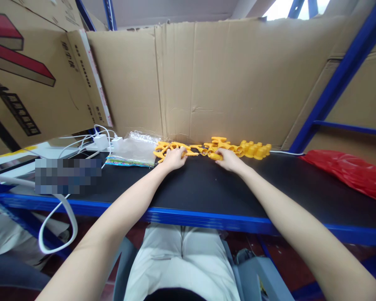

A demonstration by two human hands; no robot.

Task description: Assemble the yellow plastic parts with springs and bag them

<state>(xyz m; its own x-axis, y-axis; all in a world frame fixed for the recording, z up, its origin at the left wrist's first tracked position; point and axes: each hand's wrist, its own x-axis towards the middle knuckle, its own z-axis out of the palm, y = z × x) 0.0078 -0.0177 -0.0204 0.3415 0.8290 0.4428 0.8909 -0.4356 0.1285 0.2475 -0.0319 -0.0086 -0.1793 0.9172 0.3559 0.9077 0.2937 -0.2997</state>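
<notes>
Yellow plastic pieces lie along the back of the black tabletop [200,188], near the cardboard wall. My left hand [174,159] is closed on a yellow branching piece at the left end, part of a pile of yellow branching pieces [163,146]. My right hand [230,159] has its fingers curled round a yellow plastic piece [215,156] beside a second pile of yellow pieces [219,142]. To its right stand several yellow knobbed pieces [256,150] in a tight row. My fingers hide parts of what they hold.
A stack of clear plastic bags [138,146] lies left of the yellow pieces. White chargers [100,142] and cables are further left, by a large printed carton [34,75]. A red plastic bag [351,171] lies at right. Blue metal posts [335,83] and a blue front rail [200,219] frame the table.
</notes>
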